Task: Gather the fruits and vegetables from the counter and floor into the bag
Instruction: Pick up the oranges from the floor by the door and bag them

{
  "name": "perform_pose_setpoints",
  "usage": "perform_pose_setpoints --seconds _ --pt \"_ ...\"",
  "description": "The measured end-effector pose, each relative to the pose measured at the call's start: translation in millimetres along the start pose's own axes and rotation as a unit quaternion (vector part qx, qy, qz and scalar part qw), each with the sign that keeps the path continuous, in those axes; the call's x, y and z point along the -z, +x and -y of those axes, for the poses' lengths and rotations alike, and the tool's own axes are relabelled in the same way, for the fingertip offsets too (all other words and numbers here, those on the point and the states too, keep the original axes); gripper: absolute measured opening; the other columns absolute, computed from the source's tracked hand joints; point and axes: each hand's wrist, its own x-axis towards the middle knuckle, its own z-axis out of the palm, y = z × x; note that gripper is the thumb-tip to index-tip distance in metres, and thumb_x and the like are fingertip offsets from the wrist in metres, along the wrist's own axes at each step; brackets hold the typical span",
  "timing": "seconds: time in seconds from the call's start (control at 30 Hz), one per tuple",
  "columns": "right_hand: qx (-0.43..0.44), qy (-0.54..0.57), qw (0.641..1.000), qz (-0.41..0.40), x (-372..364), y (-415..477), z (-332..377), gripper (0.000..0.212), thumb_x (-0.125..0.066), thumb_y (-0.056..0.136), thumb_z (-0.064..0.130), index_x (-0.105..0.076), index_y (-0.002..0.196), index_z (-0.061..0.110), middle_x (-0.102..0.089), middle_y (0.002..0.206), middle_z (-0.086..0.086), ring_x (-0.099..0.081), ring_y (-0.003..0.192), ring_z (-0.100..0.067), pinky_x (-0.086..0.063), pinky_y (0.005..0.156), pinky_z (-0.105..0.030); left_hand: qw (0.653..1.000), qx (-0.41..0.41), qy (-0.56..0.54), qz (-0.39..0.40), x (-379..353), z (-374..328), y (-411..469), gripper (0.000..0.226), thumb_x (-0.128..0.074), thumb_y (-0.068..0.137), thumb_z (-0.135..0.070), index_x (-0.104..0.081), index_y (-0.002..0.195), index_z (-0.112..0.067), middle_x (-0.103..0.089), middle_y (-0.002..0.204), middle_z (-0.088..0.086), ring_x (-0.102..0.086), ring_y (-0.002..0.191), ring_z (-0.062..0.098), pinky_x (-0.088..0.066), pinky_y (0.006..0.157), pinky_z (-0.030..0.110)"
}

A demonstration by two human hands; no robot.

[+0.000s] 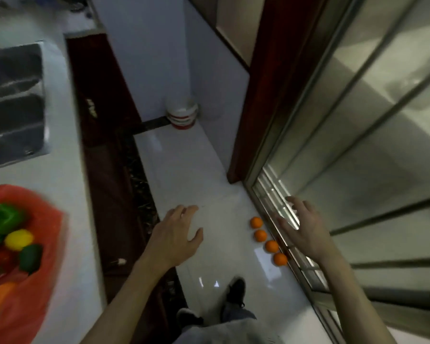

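Your left hand [176, 234] is empty, fingers loosely spread and slightly bent, held out over the floor [184, 180]. Your right hand [301, 229] is also empty, fingers splayed, in line with the sliding door track [305, 266]; contact cannot be determined. Both forearms extend forward and down. Four oranges [271, 246] lie in a row on the floor just beside the track, between your hands. The red bag [52, 219] sits on the counter [67, 184], holding a green pepper [1, 218] and a lemon [19, 239].

left hand [176, 234] and right hand [302, 227] extended, fingers seemingly relaxed, empty
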Motion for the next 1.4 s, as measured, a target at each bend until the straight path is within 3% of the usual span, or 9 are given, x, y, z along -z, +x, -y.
perform_pose_setpoints --seconds 0.13,0.3,0.57,0.8,0.97,1.13,1.27,1.4 --pt "-0.08 0.03 0.996 0.003 13.7 -18.6 -57.7 0.054 -0.059 0.085 0.045 -0.046 0.132 0.022 -0.055 0.115 -0.007 -0.055 0.105 -0.026 -0.048 0.088 -0.04 0.998 -0.034 0.004 0.05 -31.8 -42.6 39.1 0.066 -0.029 0.084 -0.059 -0.035 0.14 -0.024 -0.049 0.128 -0.002 -0.047 0.113 0.017 -0.048 0.091 0.04" --pt "-0.143 0.053 0.988 -0.002 19.9 -42.7 -113.1 0.054 -0.066 0.086 0.032 -0.045 0.135 0.021 -0.055 0.116 -0.009 -0.056 0.103 -0.028 -0.05 0.085 -0.042 0.989 -0.075 0.03 0.126 -73.4 -88.5 83.1 0.064 -0.036 0.09 -0.052 -0.027 0.146 -0.021 -0.041 0.14 0.001 -0.04 0.122 0.018 -0.043 0.098 0.037" --pt "-0.262 0.102 0.959 0.024 -18.4 -74.0 -166.9 0.057 -0.064 0.085 0.037 -0.041 0.136 0.024 -0.051 0.123 -0.006 -0.055 0.11 -0.024 -0.053 0.086 -0.044 0.961 -0.144 0.078 0.222 -141.6 -116.5 158.3 0.057 -0.047 0.092 -0.042 -0.034 0.141 -0.017 -0.047 0.129 0.005 -0.046 0.116 0.023 -0.047 0.09 0.041" --pt "-0.366 0.106 0.924 0.039 -77.2 -63.4 -197.1 0.061 -0.061 0.087 0.044 -0.035 0.139 0.028 -0.047 0.138 -0.002 -0.052 0.117 -0.018 -0.05 0.089 -0.033 0.939 -0.162 0.076 0.294 -220.3 -104.9 225.6 0.061 -0.052 0.089 -0.038 -0.031 0.142 -0.018 -0.047 0.13 0.008 -0.049 0.115 0.027 -0.048 0.089 0.044" --pt "-0.406 0.106 0.906 0.054 -117.8 -42.7 -216.5 0.061 -0.061 0.088 0.043 -0.033 0.14 0.029 -0.045 0.139 -0.004 -0.052 0.116 -0.017 -0.05 0.09 -0.035 0.929 -0.174 0.083 0.317 -273.1 -87.9 259.6 0.062 -0.052 0.088 -0.038 -0.031 0.142 -0.017 -0.047 0.13 0.011 -0.049 0.116 0.03 -0.047 0.091 0.045" --pt "-0.417 0.103 0.898 0.096 -179.6 -20.8 -251.3 0.064 -0.06 0.088 0.045 -0.03 0.142 0.031 -0.045 0.137 -0.006 -0.052 0.118 -0.019 -0.051 0.093 -0.036 0.923 -0.199 0.088 0.317 -335.8 -62.5 286.5 0.062 -0.051 0.09 -0.04 -0.03 0.143 -0.016 -0.047 0.132 0.01 -0.048 0.117 0.029 -0.048 0.089 0.044" --pt "-0.393 0.1 0.904 0.137 -242.8 1.3 -296.1 0.064 -0.059 0.089 0.044 -0.027 0.143 0.031 -0.045 0.136 -0.007 -0.052 0.116 -0.021 -0.051 0.092 -0.036 0.911 -0.243 0.103 0.317 -405.0 -35.4 301.6 0.059 -0.051 0.09 -0.042 -0.033 0.141 -0.018 -0.047 0.123 0.008 -0.05 0.111 0.025 -0.048 0.078 0.036" --pt "-0.399 0.094 0.897 0.164 -308.4 10.3 -357.8 0.065 -0.058 0.089 0.043 -0.026 0.144 0.03 -0.045 0.134 -0.011 -0.054 0.113 -0.024 -0.05 0.092 -0.036 0.915 -0.226 0.088 0.322 -479.1 -6.9 310.7 0.061 -0.055 0.088 -0.043 -0.034 0.141 -0.02 -0.046 0.121 0.009 -0.048 0.11 0.027 -0.051 0.075 0.041"
